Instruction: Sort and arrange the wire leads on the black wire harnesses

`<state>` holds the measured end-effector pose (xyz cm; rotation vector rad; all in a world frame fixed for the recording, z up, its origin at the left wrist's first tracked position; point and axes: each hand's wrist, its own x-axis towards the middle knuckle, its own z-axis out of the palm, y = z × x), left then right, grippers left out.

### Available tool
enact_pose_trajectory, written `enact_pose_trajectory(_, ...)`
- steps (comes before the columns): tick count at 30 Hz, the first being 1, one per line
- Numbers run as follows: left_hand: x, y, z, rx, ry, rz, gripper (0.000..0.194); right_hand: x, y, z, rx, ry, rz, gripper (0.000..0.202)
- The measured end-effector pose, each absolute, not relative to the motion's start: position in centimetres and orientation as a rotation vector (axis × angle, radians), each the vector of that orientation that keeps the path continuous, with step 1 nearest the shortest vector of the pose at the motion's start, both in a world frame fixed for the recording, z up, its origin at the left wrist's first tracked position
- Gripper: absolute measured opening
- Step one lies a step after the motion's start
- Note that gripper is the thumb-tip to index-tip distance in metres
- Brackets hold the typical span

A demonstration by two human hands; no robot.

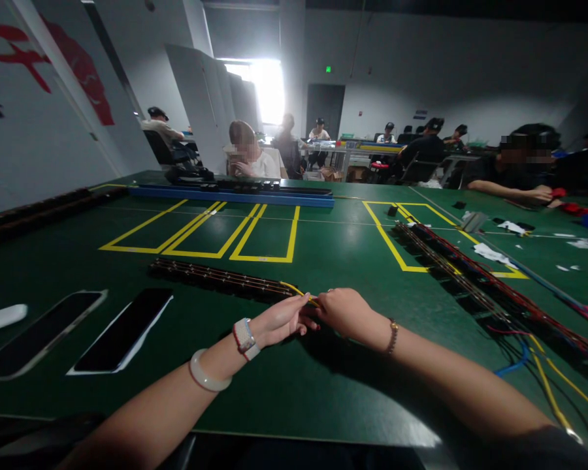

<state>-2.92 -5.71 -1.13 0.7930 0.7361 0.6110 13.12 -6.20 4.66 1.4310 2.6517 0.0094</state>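
Note:
A yellow wire [289, 286] runs from the right end of a long dark strip of terminal-like blocks [215, 277] on the green table. My left hand [283, 320] pinches this wire near its thumb tip, with the other fingers curled below. Right against it, my right hand [345, 313] is closed around the wire, back of the hand upward. The fingers hide the wire's far end. Both hands are just above the table, by the strip's right end.
Two phone-like dark slabs [122, 333] [44, 333] lie at left. Yellow tape rectangles [262, 258] mark the green table [255, 405]. Behind them stands a blue rail [284, 197]. More wired strips [451, 274] lie at right, with yellow cables [549, 385]. Co-workers sit beyond.

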Motion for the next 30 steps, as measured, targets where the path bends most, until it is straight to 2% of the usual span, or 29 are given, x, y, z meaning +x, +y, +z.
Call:
enact_pose_trajectory(6, -3.0, -5.7, -0.9, 0.752, 0.735, 0.615, 0.024, 13.2, -6.5, 4.7, 1.414, 2.706, 0.068, 0.030)
enact_pose_trajectory(14, -3.1, -5.6, -0.6, 0.717, 0.744, 0.619, 0.030, 14.6, -4.3, 5.7, 1.620, 2.703, 0.182, 0.033)
enact_pose_trajectory(20, -2.7, -5.7, -0.8, 0.705, 0.804, 0.683, 0.020, 15.9, 1.0, 1.8, 1.925, 2.809, 0.010, 0.029)
enact_pose_trajectory(26, -3.0, -5.8, 0.0, 1.020, 0.951, 0.745, 0.023, 16.0, 3.1, -1.6, 1.968, 2.885, 0.215, 0.030)
enact_pose_trajectory(30, -3.5, -5.4, 1.1, 1.219, 1.089, 0.689, 0.027, 16.2, 3.2, -1.9, 1.980, 2.874, 0.185, 0.033)
